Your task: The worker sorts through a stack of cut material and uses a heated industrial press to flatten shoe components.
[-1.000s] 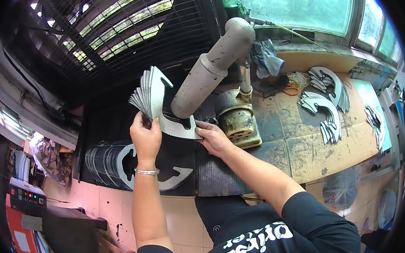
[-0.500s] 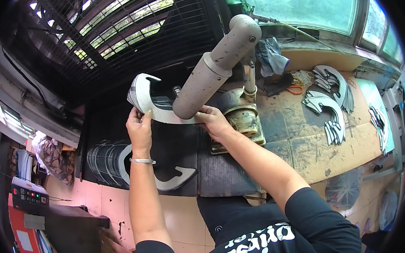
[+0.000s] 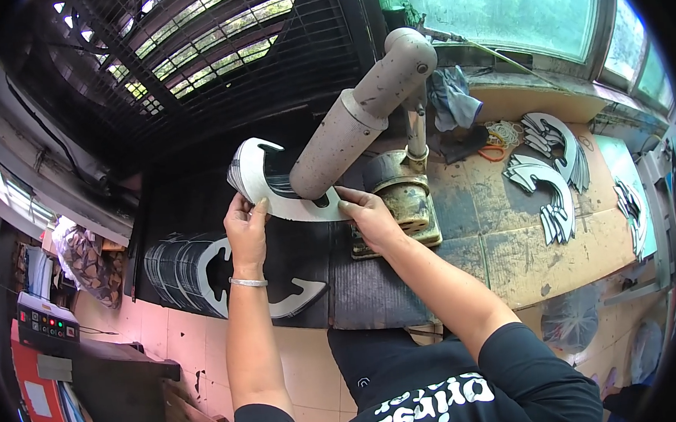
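Observation:
A white, flat, curved piece (image 3: 271, 201) with a hooked upper end is held level between both hands, over the black part of the bench. My left hand (image 3: 246, 225) pinches its near left edge, thumb on top. My right hand (image 3: 365, 213) grips its right end, beside the lower end of a grey jointed tube (image 3: 341, 144). That tube covers part of the area above the piece. Layered dark and pale edges show at the piece's left and inner sides; I cannot tell whether they belong to a stack under it.
Left of my forearm lies a fanned stack of similar curved pieces (image 3: 178, 273). The tube's worn metal base (image 3: 404, 202) stands right of my right hand. Cardboard (image 3: 505, 246) on the right bears more curved pieces (image 3: 544, 189), orange-handled scissors (image 3: 494, 151) and a grey glove (image 3: 455, 97).
Both hands have shifted right and slightly nearer, carrying the curved piece along. More of its right end shows below the tube, including a dark slot.

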`<state>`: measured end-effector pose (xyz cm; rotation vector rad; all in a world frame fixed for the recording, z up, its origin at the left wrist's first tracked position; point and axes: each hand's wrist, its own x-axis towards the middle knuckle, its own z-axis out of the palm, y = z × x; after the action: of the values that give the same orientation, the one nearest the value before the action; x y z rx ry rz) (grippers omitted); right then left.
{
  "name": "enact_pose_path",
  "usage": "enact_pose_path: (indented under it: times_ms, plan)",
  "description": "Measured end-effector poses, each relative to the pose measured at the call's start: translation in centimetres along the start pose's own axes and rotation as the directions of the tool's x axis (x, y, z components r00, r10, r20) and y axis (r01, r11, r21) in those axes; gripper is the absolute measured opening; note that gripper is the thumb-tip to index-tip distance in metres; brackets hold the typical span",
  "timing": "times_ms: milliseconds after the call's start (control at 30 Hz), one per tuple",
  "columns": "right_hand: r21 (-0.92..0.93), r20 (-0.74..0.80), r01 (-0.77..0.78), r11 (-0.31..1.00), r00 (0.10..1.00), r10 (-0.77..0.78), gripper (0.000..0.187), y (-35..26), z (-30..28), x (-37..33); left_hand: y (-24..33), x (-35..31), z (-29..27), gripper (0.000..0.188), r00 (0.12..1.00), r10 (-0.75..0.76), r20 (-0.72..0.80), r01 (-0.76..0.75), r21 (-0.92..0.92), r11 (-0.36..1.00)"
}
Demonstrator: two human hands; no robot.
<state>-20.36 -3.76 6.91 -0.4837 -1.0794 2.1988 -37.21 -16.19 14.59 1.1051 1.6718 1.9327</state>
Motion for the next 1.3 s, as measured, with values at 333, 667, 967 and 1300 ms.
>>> enact_pose_path:
  times_ms: [333,667,967,1300]
  plan:
    - [-0.013,-0.001,-0.003,1.0,1.0,0.003,0.04,0.1,-0.4,-1.9,-0.9,-1.6,-0.2,0.032,1.0,-0.007,0.017,0.008,-0.052,0.999]
    - [-0.071,-0.023,-0.035,0.997,0.999,0.034,0.04,-1.1,-0.2,0.0,-1.3,0.0,0.6,0.026,0.998,-0.04,-0.042,0.037,-0.075,0.997]
    - [-0.119,-0.075,0.026,0.993,0.997,-0.035,0.038,-2.1,-0.9,0.7,-1.6,1.1,1.8,0.02,0.998,-0.061,-0.034,0.056,-0.136,0.989]
    - [-0.109,-0.071,0.071,0.991,0.994,-0.079,0.04,-1.5,-0.9,-1.7,-1.2,-0.8,1.8,0.024,0.998,-0.057,-0.015,0.054,-0.15,0.987]
